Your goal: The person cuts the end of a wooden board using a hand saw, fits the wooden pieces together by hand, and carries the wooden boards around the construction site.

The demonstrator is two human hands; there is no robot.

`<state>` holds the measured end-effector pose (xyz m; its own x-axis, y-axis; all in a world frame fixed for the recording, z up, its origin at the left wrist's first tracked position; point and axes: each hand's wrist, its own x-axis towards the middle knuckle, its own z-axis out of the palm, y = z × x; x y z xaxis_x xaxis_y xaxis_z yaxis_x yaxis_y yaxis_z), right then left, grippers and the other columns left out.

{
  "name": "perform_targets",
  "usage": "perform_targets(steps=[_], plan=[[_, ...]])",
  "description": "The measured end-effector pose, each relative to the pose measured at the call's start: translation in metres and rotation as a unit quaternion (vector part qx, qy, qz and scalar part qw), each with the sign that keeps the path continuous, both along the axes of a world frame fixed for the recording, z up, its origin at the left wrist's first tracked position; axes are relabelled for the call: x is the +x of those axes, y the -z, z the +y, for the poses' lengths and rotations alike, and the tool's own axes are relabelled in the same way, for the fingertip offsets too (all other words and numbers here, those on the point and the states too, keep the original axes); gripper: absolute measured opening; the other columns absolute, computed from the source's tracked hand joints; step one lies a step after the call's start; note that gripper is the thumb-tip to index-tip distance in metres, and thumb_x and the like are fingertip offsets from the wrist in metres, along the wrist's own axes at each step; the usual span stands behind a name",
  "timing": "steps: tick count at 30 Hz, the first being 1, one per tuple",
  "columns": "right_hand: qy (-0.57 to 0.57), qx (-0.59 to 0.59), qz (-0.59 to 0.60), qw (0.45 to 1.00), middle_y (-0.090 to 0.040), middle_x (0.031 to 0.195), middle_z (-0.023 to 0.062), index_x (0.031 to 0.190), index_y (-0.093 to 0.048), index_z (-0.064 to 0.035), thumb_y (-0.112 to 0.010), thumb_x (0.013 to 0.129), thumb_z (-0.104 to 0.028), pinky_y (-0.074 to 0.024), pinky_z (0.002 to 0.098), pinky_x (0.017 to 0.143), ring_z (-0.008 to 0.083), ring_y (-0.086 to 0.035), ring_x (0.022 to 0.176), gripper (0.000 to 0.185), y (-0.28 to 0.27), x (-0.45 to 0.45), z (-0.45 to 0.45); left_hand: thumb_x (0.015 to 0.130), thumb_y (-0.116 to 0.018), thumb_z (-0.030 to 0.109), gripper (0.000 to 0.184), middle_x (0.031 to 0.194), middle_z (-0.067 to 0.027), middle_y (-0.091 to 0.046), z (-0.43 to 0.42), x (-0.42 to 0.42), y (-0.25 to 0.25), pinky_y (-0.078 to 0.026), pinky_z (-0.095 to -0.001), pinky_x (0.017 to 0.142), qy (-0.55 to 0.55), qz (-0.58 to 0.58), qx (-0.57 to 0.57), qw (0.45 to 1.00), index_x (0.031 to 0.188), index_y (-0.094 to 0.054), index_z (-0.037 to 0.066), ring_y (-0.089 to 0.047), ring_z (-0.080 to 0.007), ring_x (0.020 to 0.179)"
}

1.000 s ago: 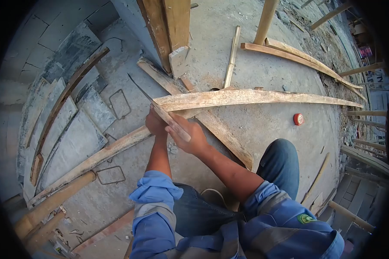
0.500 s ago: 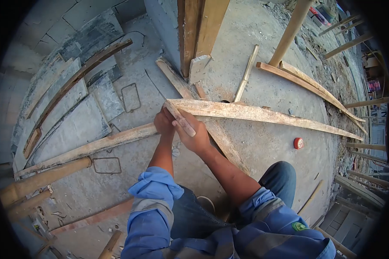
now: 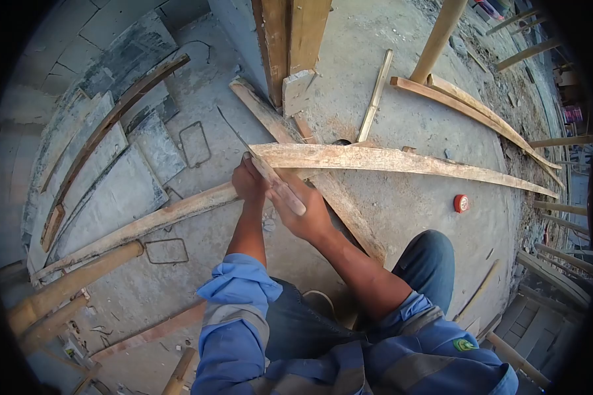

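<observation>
My right hand is closed around the wooden handle of a saw, low and to the right of the plank's end. The saw's thin dark blade is seen nearly edge-on, pointing away and to the left across the end of a pale wooden plank. Close beside it, my left hand is closed at the plank's end, where a long timber runs off to the left. Whether the two timbers are joined is hidden by the hands. A wider board lies crosswise beneath.
A red tape measure lies on the concrete floor to the right. Wooden posts stand ahead by a wall. Flat panels and a curved-looking timber lie left. Bent wire frames and bamboo poles are nearer.
My right hand has drawn the saw handle slightly back toward my body and right. My left hand stays at the plank's end. The camera view has shifted a little.
</observation>
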<state>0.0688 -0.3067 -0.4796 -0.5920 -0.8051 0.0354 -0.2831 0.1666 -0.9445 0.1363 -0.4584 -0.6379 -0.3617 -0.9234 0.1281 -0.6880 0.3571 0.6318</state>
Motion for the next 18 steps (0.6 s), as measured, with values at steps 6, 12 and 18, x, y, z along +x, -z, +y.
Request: perform_targets(steps=[6,12,18], plan=[[0.016,0.066,0.016,0.998,-0.073,0.115,0.0205,0.136,-0.058,0.0014,-0.078,0.089,-0.014,-0.0580,0.0332,0.084,0.0297,-0.076,0.096,0.053,-0.031,0.029,0.141,0.105,-0.036,0.040,0.052,0.084,-0.0246,-0.071,0.008,-0.010,0.005,-0.050,-0.0567,0.073,-0.011,0.030,0.040,0.999,0.092,-0.071,0.004,-0.067,-0.0496,0.080],[-0.003,0.050,-0.023,0.998,-0.071,0.111,0.0244,0.137,-0.058,-0.0054,-0.074,0.094,-0.021,-0.0562,0.0355,0.075,0.0331,-0.074,0.088,0.049,0.016,0.003,-0.019,0.105,-0.037,0.035,0.047,0.085,-0.0238,-0.072,-0.002,0.001,0.006,-0.051,-0.0559,0.077,0.033,0.030,0.059,0.997,0.095,-0.071,0.004,-0.068,-0.0481,0.082],[0.014,0.017,0.066,0.998,-0.073,0.104,0.0232,0.138,-0.057,-0.0031,-0.076,0.091,-0.019,-0.0588,0.0411,0.072,0.0388,-0.074,0.089,0.053,-0.033,0.021,0.147,0.108,-0.029,0.039,0.059,0.085,-0.0264,-0.071,-0.002,-0.017,-0.007,-0.048,-0.0580,0.075,-0.030,0.035,0.012,0.999,0.088,-0.071,0.002,-0.065,-0.0492,0.079]])
